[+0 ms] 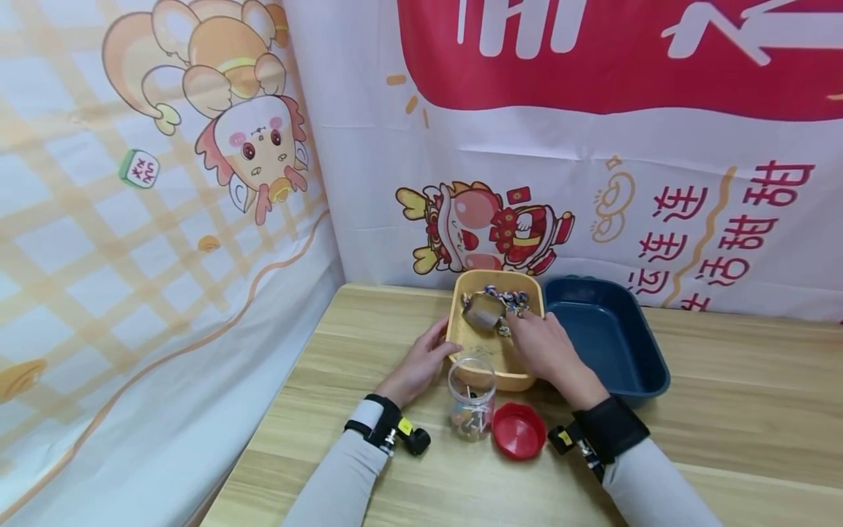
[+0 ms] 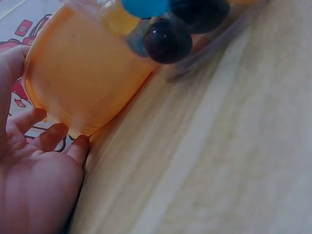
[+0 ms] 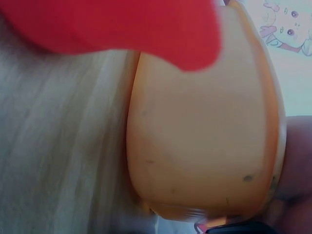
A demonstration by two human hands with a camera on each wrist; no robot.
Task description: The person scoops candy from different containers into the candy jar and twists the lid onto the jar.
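Up near the middle of the head view, the right hand [image 1: 541,345] reaches into the yellow tub [image 1: 469,344]; its fingers touch a brown piece [image 1: 484,311], but whether they pinch it I cannot tell.

Low left in the left wrist view, the left hand [image 2: 34,180], fingers straight, steadies the tub wall.

Across the top of the right wrist view, the red lid [image 3: 122,27] blurs over the tub.
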